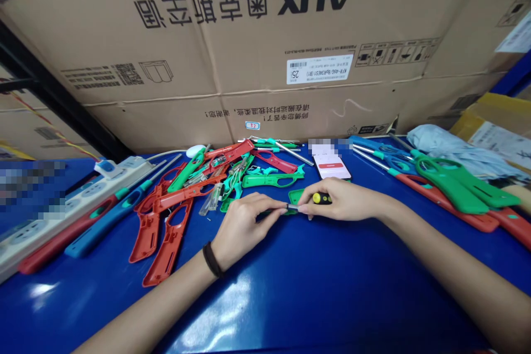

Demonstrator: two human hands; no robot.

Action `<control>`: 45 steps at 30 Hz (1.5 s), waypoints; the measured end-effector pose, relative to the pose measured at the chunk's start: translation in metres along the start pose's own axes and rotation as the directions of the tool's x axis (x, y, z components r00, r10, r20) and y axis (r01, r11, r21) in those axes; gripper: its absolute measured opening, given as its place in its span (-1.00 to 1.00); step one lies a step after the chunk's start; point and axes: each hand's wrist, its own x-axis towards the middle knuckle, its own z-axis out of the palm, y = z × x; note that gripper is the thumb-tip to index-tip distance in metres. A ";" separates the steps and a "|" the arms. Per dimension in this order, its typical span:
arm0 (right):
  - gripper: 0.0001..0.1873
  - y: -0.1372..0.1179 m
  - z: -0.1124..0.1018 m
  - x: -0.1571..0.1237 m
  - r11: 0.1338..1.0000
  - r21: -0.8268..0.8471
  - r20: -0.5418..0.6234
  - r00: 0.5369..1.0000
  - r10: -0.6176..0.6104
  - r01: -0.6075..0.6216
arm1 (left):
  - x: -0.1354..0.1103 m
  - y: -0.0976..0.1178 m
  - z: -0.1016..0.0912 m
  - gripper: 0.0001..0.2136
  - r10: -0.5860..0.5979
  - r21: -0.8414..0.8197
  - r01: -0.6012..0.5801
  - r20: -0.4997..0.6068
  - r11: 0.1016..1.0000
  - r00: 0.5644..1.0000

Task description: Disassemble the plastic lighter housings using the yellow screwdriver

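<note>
Two bare hands are meeting over the glossy blue table [265, 310], and one small, dark-and-silver cylindrical piece [292, 207] is sitting between their fingertips, partly covered by them. The left hand [244, 221] is pinching one end; the right hand [342, 199] is gripping the other, and one yellow-and-black tool handle [321, 198] is showing within it, the rest being hidden. One green plastic shell piece [295, 197] is lying behind, half covered.

Two long-necked lighters, one red plastic [68, 235] and one blue plastic [108, 221], are resting beside one white power strip [74, 202], which is running out of view. Two red plastic shell halves [168, 246] are lying before a tangled red-and-green heap [207, 168], too jumbled for me to count. One lit phone [332, 163] is lying beyond the right hand. Both forearms are angling inward, the left wrist bending slightly.
</note>
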 end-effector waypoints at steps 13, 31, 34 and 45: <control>-0.76 0.004 0.003 0.000 0.979 -0.203 -0.162 0.985 -0.052 0.018 | 0.000 -0.006 -0.003 -0.77 -0.007 0.110 -0.006 0.118 0.994 0.993; -0.78 0.009 0.011 -0.001 0.958 -0.284 -0.177 0.980 -0.096 0.042 | -0.001 -0.006 0.000 -0.87 -0.108 0.056 0.102 0.130 0.993 0.986; -0.81 0.008 0.013 -0.001 0.956 -0.287 -0.199 0.973 -0.118 0.058 | -0.001 -0.006 -0.001 -0.87 -0.120 0.045 0.114 0.144 0.992 0.982; -0.90 -0.002 0.022 -0.004 0.934 -0.356 -0.216 0.970 -0.111 0.027 | -0.002 -0.005 -0.002 -0.81 -0.096 0.090 0.081 0.185 0.993 0.978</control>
